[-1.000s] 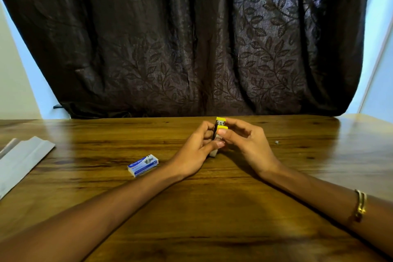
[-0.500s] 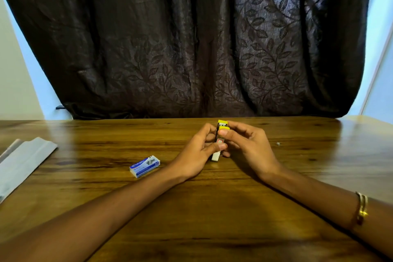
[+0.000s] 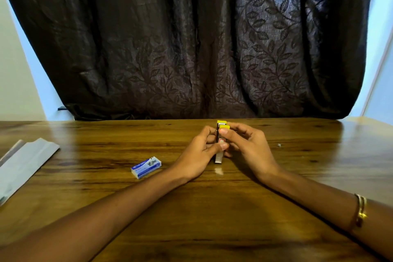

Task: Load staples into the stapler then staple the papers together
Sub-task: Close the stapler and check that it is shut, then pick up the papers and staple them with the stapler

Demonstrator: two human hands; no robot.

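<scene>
A small stapler (image 3: 219, 156) with a silver body and yellow end pieces lies lengthwise on the wooden table (image 3: 212, 219), pointing away from me. My left hand (image 3: 198, 154) grips its left side, thumb across the top. My right hand (image 3: 247, 148) holds its right side, thumb pressing near the yellow far end. At that end two yellow pieces show, one a little behind the other. A blue and white staple box (image 3: 146, 167) lies on the table left of my left hand. White papers (image 3: 23, 162) lie at the far left edge.
A dark leaf-patterned curtain (image 3: 191, 38) hangs behind the table's far edge. A tiny metal bit (image 3: 279, 145) lies on the wood right of my right hand. A gold bangle (image 3: 360, 210) is on my right wrist.
The yellow far end of the stapler has parted again into two offset pieces after looking closed half a second ago. Both hands stay in place on the stapler.
</scene>
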